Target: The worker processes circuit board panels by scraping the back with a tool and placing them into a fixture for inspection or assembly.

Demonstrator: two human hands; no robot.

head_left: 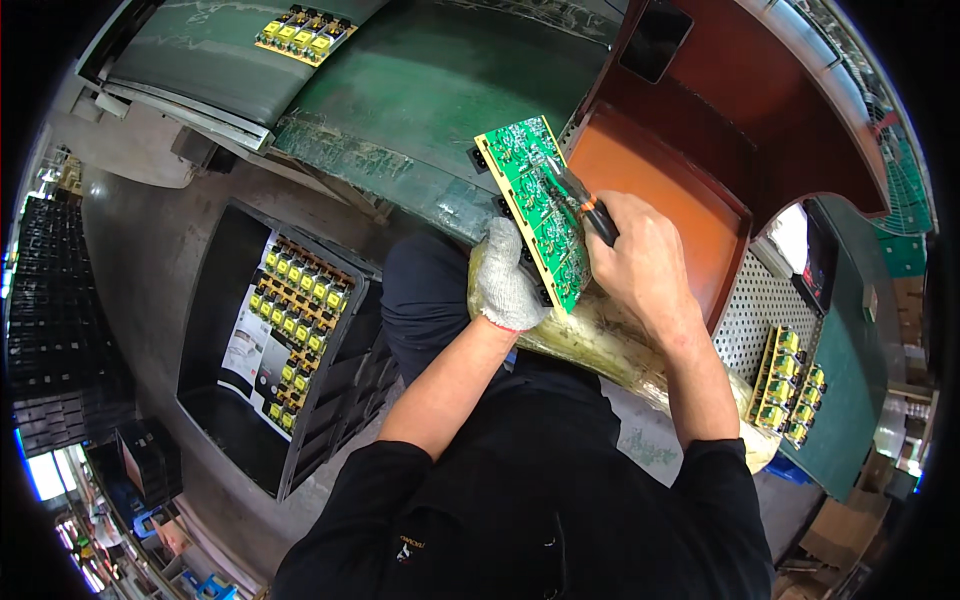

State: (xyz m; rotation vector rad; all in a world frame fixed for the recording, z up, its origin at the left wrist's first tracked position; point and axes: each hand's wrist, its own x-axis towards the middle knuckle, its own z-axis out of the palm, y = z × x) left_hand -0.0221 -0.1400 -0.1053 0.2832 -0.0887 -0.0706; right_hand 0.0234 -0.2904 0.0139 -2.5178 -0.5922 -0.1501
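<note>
A long green circuit board panel [548, 215], solder side up with a yellow-tan edge, is held tilted in front of me. My left hand [506, 280], in a grey-white knit glove, grips its near left edge; dark components stick out beneath. My bare right hand [640, 250] is closed on a pair of cutters [597, 217] with dark handles and orange bands. The cutters' metal jaws lie on or just over the board's upper part; I cannot tell whether they touch a lead. Below the board, a roll-like bundle in clear yellowish wrap [620, 345] lies across my lap.
A green-topped bench [400, 110] carries another board panel [305, 35] at the far left. An orange-red tray [640, 170] stands right of the board. More panels [785, 385] rest at the right. A black crate [225, 330] at the left holds several panels [300, 300].
</note>
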